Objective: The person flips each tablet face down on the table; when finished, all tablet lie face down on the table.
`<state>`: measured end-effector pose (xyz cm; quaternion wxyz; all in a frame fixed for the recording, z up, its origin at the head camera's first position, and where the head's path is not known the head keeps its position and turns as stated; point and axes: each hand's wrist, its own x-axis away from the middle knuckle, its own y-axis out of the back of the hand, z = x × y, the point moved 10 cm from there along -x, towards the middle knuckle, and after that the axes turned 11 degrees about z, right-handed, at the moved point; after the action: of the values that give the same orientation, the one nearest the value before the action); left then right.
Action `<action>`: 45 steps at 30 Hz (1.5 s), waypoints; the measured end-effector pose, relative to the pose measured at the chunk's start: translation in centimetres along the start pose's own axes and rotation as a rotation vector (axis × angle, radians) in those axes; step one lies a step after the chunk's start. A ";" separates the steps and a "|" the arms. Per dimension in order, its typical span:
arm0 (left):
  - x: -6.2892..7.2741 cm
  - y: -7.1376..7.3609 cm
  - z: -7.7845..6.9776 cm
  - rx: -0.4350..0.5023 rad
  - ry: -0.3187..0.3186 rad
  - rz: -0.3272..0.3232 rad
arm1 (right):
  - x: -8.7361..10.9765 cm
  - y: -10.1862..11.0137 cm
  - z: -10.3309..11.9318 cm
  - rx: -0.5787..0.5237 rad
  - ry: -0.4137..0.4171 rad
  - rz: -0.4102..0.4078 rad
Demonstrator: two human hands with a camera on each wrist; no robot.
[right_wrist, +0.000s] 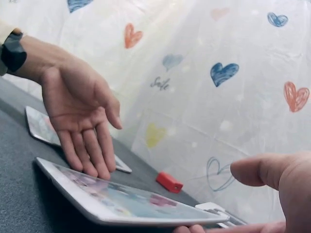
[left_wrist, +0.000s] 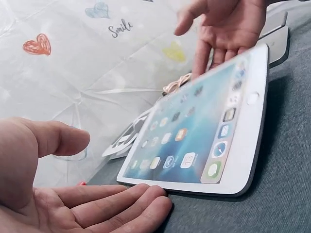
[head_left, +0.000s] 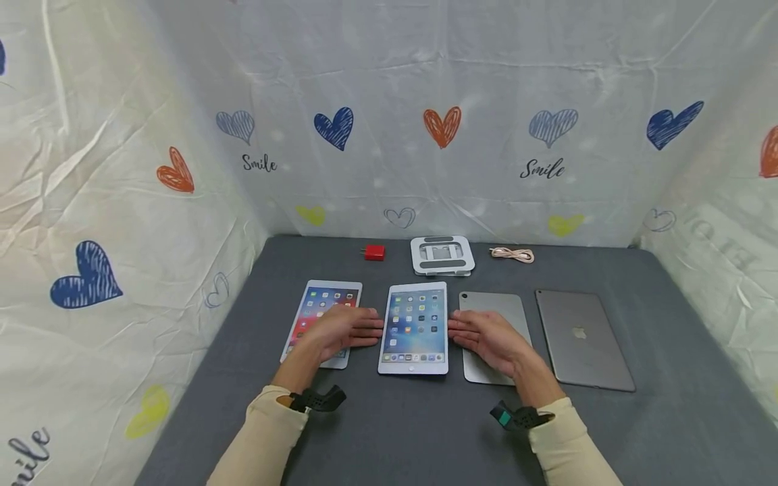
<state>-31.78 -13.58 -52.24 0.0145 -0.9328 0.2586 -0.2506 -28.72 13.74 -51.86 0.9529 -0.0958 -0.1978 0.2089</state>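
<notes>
A white-framed tablet [head_left: 415, 328], its screen lit with app icons, is between my two hands at the middle of the table. My left hand [head_left: 343, 331] reaches its left long edge with straight fingers, and those fingertips [left_wrist: 158, 191] are right at the rim. From the other side my right hand [head_left: 489, 337] has its fingertips at the right edge, fingers extended. Both thumbs stay raised off the screen, palms facing inward. Under my left hand and wrist, in the head view, a second lit white tablet [head_left: 304, 314] is partly hidden. My right hand overlaps a silver tablet [head_left: 501, 304] lying back up.
Farther right lies a dark grey tablet [head_left: 586, 347], back up. Along the rear of the grey table [head_left: 413, 432] are a red charger plug [head_left: 374, 252], a white folded stand [head_left: 442, 255] and a bundled pale cable [head_left: 512, 254]. Heart-printed curtains [head_left: 389, 162] enclose the back and sides.
</notes>
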 end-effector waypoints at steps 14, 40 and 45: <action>-1.9 -4.2 -0.1 0.009 0.005 0.098 | 2.2 1.4 1.0 0.061 0.009 0.043; -0.9 -11.8 -7.9 0.075 -0.154 0.355 | 6.4 2.3 5.7 0.397 0.084 -0.124; -0.8 -12.4 -8.6 0.085 -0.155 0.356 | 6.1 1.0 6.7 0.410 0.116 -0.100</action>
<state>-30.57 -1.56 -43.10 0.1180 -0.8873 0.4068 -0.1823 -26.79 18.01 -44.02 0.9714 0.0982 -0.1006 0.1916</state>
